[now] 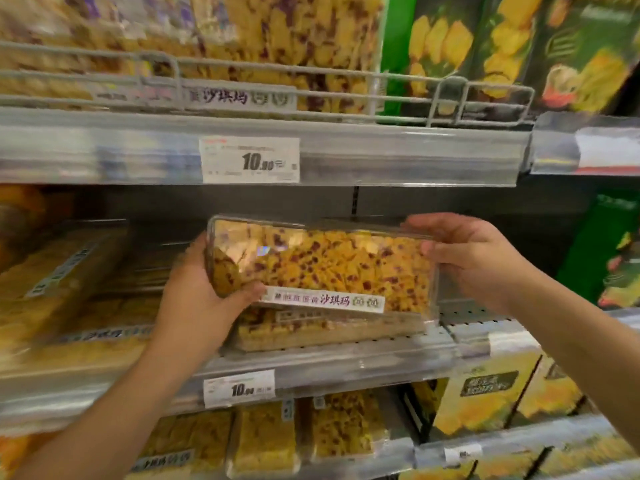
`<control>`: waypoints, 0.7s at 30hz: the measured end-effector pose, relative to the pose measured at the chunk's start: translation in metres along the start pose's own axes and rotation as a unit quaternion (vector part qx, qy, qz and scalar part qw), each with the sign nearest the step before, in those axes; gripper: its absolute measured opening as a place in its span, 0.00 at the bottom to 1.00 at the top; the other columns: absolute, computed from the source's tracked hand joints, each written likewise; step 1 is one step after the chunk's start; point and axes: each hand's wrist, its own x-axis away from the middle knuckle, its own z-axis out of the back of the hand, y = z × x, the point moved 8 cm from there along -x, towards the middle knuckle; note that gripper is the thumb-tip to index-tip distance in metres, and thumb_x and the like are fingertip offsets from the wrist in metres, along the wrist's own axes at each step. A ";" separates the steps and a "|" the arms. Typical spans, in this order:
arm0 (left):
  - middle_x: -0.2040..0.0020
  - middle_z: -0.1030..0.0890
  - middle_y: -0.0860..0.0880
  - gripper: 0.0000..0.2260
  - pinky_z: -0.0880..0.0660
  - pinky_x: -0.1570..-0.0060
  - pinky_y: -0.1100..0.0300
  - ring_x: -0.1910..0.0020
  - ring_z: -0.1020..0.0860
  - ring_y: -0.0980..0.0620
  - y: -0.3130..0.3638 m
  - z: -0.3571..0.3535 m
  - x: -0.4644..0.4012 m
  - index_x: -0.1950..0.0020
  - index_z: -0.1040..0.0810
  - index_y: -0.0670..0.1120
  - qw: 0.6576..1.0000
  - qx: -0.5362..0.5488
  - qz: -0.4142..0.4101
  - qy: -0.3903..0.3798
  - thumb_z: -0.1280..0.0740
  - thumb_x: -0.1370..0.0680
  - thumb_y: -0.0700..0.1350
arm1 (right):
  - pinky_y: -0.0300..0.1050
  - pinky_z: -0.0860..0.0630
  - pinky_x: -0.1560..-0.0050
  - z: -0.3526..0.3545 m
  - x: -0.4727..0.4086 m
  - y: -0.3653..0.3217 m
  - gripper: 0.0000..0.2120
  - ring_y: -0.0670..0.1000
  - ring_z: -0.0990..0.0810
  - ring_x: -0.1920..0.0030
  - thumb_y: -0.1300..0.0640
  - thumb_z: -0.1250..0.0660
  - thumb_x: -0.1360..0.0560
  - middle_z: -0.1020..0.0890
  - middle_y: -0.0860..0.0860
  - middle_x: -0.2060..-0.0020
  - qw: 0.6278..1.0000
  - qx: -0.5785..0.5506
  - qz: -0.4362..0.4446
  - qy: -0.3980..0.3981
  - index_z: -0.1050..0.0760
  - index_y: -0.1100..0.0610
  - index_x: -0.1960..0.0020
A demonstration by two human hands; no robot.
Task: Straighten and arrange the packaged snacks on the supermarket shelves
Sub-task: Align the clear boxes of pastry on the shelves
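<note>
A clear plastic box of yellow snack squares with red bits (322, 265) is held upright above the middle shelf (346, 362), its white label facing me. My left hand (197, 289) grips its left end, thumb across the lower front. My right hand (467, 251) holds its right end, fingers over the top corner. Under it a second box of the same snack (329, 330) lies flat on the shelf.
More clear snack boxes (59, 278) fill the shelf to the left. A wire rail (270, 77) fronts the upper shelf of similar boxes. Green durian packages (540, 46) stand at upper right, yellow cartons (485, 396) at lower right. Price tags (249, 160) hang on the shelf edges.
</note>
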 end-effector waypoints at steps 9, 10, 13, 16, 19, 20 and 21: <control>0.33 0.33 0.55 0.47 0.33 0.37 0.56 0.33 0.31 0.52 -0.002 -0.007 0.014 0.30 0.47 0.61 0.998 -0.033 0.024 0.049 0.19 0.38 0.49 | 0.46 0.20 0.48 0.006 -0.030 0.007 0.18 0.53 0.19 0.43 0.61 0.29 0.33 0.17 0.48 0.44 0.994 0.020 0.083 -0.068 0.18 0.43 0.47; 0.30 0.34 0.54 0.48 0.34 0.35 0.54 0.32 0.32 0.51 -0.003 -0.009 0.016 0.29 0.49 0.62 0.998 -0.041 0.029 0.037 0.20 0.38 0.50 | 0.46 0.20 0.48 0.006 -0.027 0.009 0.20 0.52 0.19 0.42 0.55 0.26 0.34 0.18 0.47 0.42 0.994 0.017 0.083 -0.075 0.20 0.41 0.45; 0.27 0.34 0.50 0.54 0.31 0.35 0.46 0.32 0.31 0.46 -0.005 -0.013 0.023 0.25 0.60 0.61 0.996 -0.081 0.048 0.009 0.22 0.36 0.56 | 0.51 0.20 0.47 0.011 -0.019 0.027 0.36 0.50 0.20 0.40 0.49 0.20 0.41 0.21 0.43 0.39 0.995 0.029 0.042 -0.088 0.29 0.36 0.36; 0.33 0.27 0.47 0.51 0.25 0.46 0.46 0.40 0.24 0.42 -0.003 -0.013 0.026 0.27 0.61 0.64 0.991 -0.124 0.052 0.010 0.24 0.34 0.57 | 0.47 0.19 0.51 0.009 -0.008 0.046 0.37 0.48 0.19 0.44 0.56 0.23 0.39 0.18 0.44 0.45 0.993 0.075 0.002 -0.089 0.34 0.37 0.35; 0.34 0.27 0.46 0.49 0.25 0.52 0.49 0.43 0.23 0.41 -0.001 -0.015 0.027 0.30 0.63 0.66 0.988 -0.150 0.044 -0.003 0.25 0.33 0.58 | 0.44 0.19 0.53 0.015 -0.003 0.053 0.32 0.48 0.18 0.46 0.64 0.27 0.32 0.17 0.46 0.48 0.997 0.069 -0.003 -0.040 0.34 0.41 0.36; 0.34 0.28 0.47 0.49 0.24 0.52 0.49 0.43 0.23 0.41 -0.001 -0.017 0.027 0.31 0.65 0.67 0.986 -0.159 0.039 -0.013 0.26 0.32 0.59 | 0.44 0.19 0.54 0.018 -0.001 0.054 0.31 0.48 0.18 0.46 0.67 0.28 0.30 0.17 0.46 0.49 0.998 0.062 -0.006 -0.028 0.34 0.42 0.37; 0.34 0.28 0.47 0.49 0.24 0.51 0.48 0.42 0.23 0.41 -0.001 -0.018 0.028 0.31 0.66 0.67 0.985 -0.165 0.036 -0.022 0.26 0.32 0.60 | 0.43 0.19 0.54 0.020 0.000 0.056 0.29 0.47 0.18 0.46 0.68 0.30 0.29 0.16 0.45 0.49 0.998 0.058 -0.010 -0.019 0.34 0.43 0.37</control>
